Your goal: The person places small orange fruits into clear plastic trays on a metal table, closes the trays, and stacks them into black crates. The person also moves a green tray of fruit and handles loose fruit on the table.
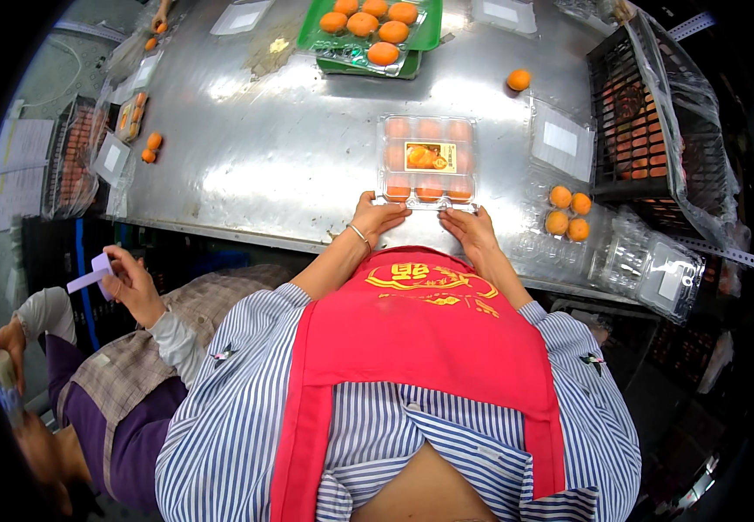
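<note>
A closed clear plastic clamshell box point(427, 134) of orange fruit, in several rows, lies on the metal table in front of me. Its lid carries a printed label point(430, 157) with a fruit picture. My left hand point(379, 217) holds the near left corner of the box, thumb along the rim. At the near right corner, my right hand point(470, 230) grips the same edge, its thumb on the rim. Both palms are partly hidden from above.
The metal table point(253, 156) bears a green tray point(433, 26) with an open fruit pack, a loose fruit point(518, 80) and a partly filled clear tray point(537, 245). A black crate point(631, 117) stands right, stacked clear boxes point(644, 267) nearer. A co-worker's hand point(134, 287) holds purple tape at left.
</note>
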Motion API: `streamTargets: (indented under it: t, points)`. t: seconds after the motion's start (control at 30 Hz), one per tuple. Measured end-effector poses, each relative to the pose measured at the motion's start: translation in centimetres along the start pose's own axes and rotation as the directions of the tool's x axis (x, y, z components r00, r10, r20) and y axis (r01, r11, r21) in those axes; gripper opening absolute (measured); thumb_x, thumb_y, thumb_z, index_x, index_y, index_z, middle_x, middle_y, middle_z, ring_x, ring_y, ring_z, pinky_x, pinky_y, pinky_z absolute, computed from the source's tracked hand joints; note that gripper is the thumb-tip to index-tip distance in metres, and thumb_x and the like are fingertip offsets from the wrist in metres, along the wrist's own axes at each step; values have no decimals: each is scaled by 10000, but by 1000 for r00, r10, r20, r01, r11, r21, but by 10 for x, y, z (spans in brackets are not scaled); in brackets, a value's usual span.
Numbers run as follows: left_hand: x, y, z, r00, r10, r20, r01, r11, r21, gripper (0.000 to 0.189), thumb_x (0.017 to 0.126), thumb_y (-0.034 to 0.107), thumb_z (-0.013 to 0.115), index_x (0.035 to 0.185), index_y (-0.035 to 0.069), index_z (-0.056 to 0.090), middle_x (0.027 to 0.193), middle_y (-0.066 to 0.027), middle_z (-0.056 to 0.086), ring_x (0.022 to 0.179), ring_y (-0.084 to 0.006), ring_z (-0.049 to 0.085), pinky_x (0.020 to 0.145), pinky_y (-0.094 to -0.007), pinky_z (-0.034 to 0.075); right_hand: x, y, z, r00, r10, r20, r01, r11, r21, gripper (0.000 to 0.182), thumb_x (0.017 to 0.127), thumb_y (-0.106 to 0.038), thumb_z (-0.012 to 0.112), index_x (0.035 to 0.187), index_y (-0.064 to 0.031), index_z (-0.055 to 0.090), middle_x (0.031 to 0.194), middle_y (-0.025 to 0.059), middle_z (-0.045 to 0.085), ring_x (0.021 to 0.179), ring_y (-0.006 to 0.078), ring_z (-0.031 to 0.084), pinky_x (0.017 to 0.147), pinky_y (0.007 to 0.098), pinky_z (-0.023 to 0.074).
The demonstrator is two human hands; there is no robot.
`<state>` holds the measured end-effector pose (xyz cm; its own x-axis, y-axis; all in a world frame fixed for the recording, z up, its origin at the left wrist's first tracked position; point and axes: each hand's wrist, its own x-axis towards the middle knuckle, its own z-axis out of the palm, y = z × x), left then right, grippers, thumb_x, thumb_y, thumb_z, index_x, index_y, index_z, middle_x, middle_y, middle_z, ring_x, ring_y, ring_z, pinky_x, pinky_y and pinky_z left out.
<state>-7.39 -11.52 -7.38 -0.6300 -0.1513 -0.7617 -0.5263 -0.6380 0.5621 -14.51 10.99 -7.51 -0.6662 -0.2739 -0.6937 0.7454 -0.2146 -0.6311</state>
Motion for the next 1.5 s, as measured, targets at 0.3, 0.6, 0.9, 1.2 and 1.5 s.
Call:
streamTargets:
  t: [0.3, 0.6, 0.9, 1.2, 1.5]
  points:
    - [7, 4, 48, 996, -34, -78, 37, 998, 43, 423, 825, 7, 781, 1193, -8, 572, 1091, -155, 701, 978, -278, 724, 851, -359, 608, 23, 1, 4, 997, 52, 58, -62, 980, 187, 146, 906, -117, 709, 1007, -61, 620, 947, 99, 709, 891, 222, 707, 797, 318, 572]
    - [16, 7, 56, 999, -35, 28, 36, 999, -35, 334, 822, -12, 753, 1138, 36, 656, 1050, -110, 738, 984, -241, 724, 854, -349, 597, 24, -15, 11, 993, -111, 34, 109, 992, 57, 219, 972, -200, 628, 1086, -14, 618, 922, 121, 720, 832, 205, 714, 760, 303, 568]
    - [15, 2, 69, 993, -41, -111, 34, 997, -67, 338, 815, -6, 773, 1121, 36, 635, 1012, -100, 736, 933, -239, 737, 788, -335, 601, 23, -20, 11, 983, -178, -53, 181, 982, 48, 133, 968, -122, 617, 1039, -11, 630, 977, 96, 695, 870, 163, 696, 783, 287, 577]
    - [1, 25, 93, 993, -37, -115, 29, 997, -70, 399, 825, 24, 770, 1164, 69, 565, 997, -78, 717, 943, -221, 730, 786, -328, 588, 8, -34, 38, 886, -431, -169, 453, 882, 126, 118, 963, -69, 607, 1050, 11, 609, 991, 81, 677, 857, 146, 668, 805, 297, 577]
    - [-43, 90, 155, 910, 133, 392, -86, 987, -137, 870, 913, 182, 742, 1532, 141, 132, 1306, -213, 606, 1182, -295, 636, 1040, -388, 490, 4, -135, 19, 747, -574, -335, 648, 741, 176, 101, 941, -101, 640, 993, -18, 614, 963, 48, 643, 838, 124, 629, 789, 294, 568]
